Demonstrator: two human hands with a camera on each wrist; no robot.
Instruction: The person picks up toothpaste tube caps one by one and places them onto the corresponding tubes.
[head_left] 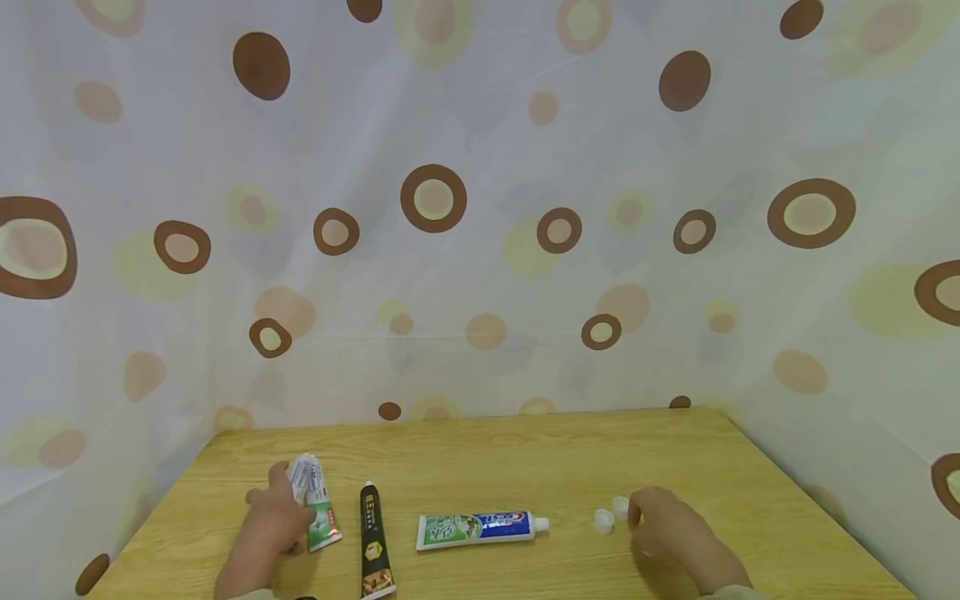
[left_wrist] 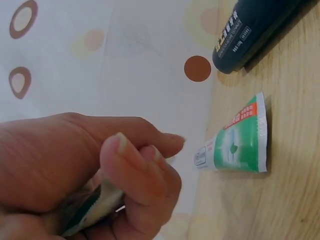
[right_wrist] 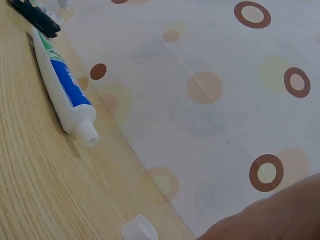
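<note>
My left hand (head_left: 273, 517) grips a toothpaste tube (left_wrist: 97, 212), its fingers curled round it; most of that tube is hidden in the palm. Close beside this hand lies a green and white toothpaste tube (head_left: 324, 517) with a red patch at its flat end. To the right, my right hand (head_left: 672, 533) is low over the table, fingers bent down, fingertips right at a small white cap (head_left: 621, 506). Another white cap (head_left: 603, 521) sits just left of that one. I cannot tell whether the right fingers hold anything; their tips are hidden.
A black toothpaste tube (head_left: 373, 542) lies lengthwise near the left hand. Between the hands lies a blue and green toothpaste tube (head_left: 476, 530), its white nozzle pointing right. The wooden table (head_left: 570, 458) ends at a patterned curtain (head_left: 487, 275) behind and on both sides.
</note>
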